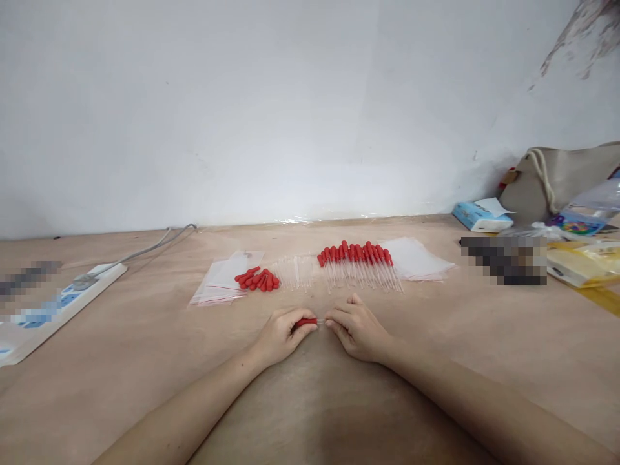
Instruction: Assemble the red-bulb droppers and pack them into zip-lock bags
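Note:
Between finger and thumb, my left hand (283, 332) pinches a red rubber dropper bulb (306, 321). My right hand (357, 328) is closed on a thin clear dropper tube (321, 321), whose end meets the bulb's mouth; how deep it sits is too small to tell. Beyond my left hand lies a small heap of loose red bulbs (261, 280). Several bare clear tubes (293, 272) lie in a row beside them. Farther right, a row of droppers with red bulbs fitted (358, 255) points its clear tips toward me.
Clear plastic bags (220, 281) lie left of the bulbs, and another stack of bags (416, 258) right of the droppers. A white power strip (92, 297) with a grey cable is at left. Tissues (482, 216), a grey bag (537, 184) and yellow-edged packaging (581, 261) occupy the right.

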Available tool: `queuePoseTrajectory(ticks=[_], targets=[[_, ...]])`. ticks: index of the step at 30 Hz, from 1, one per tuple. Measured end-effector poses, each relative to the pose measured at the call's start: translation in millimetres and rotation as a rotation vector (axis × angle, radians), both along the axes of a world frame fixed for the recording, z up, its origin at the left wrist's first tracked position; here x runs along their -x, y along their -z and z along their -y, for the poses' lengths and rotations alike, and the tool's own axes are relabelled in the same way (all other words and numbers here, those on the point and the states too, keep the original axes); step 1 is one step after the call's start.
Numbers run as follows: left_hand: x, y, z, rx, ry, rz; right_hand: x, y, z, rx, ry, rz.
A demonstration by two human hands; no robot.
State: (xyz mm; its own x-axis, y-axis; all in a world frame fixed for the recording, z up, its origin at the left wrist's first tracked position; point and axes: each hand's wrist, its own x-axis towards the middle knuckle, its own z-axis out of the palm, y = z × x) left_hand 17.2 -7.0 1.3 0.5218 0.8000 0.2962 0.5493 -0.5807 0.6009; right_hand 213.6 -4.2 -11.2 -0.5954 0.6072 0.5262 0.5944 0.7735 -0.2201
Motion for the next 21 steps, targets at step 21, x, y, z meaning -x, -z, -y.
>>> queuePoseTrajectory(ticks=[21], targets=[[7.3, 1.4, -10.5, -0.075, 0.013, -0.052, 47.0, -32.5, -83.1, 0.392, 0.793, -0.098]])
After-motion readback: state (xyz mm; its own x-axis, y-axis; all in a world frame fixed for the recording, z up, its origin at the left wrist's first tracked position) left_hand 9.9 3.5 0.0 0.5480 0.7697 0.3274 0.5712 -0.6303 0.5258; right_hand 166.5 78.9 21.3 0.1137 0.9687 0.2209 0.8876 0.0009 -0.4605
